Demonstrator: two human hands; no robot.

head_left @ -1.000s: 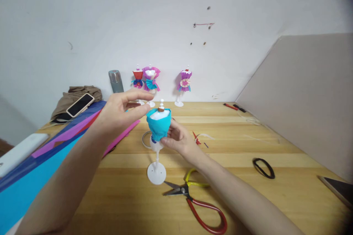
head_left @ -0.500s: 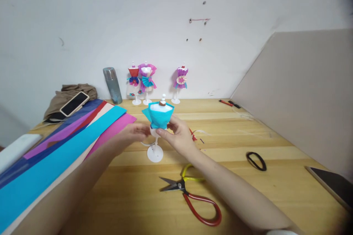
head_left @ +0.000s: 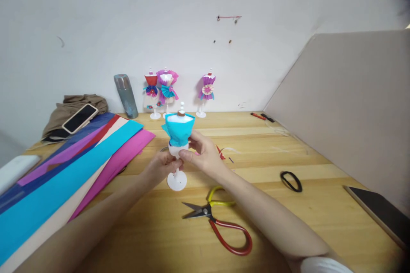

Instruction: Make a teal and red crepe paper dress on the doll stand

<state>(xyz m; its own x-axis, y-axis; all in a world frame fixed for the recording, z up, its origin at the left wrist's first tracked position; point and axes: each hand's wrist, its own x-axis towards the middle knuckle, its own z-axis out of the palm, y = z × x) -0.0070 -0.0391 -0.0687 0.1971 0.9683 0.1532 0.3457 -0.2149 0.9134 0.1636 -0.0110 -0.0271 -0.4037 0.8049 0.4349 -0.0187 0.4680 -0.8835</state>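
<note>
A small white mannequin [head_left: 177, 181] on a round-based stand is upright before me, its torso wrapped in turquoise crepe paper [head_left: 179, 130]. My left hand [head_left: 163, 166] is closed around the stand's thin stem, just under the torso. On the other side my right hand [head_left: 203, 151] grips the lower torso, thumb in front and fingers behind, partly hidden. Nearer to me on the table lie scissors [head_left: 206, 212] with one yellow and one red handle, blades apart.
Sheets of coloured crepe paper [head_left: 96, 153] spread over the left side. Behind them are a phone [head_left: 80, 118], a brown cloth [head_left: 86, 101] and a flask [head_left: 126, 98]. Several dressed mannequins [head_left: 207, 89] stand by the wall. At right lie a black band [head_left: 291, 181] and a dark tablet-like object [head_left: 381, 213].
My left hand has come in from beside the mannequin and closed on its stem. My right hand has shifted slightly lower relative to the turquoise paper. The whole view has moved a little.
</note>
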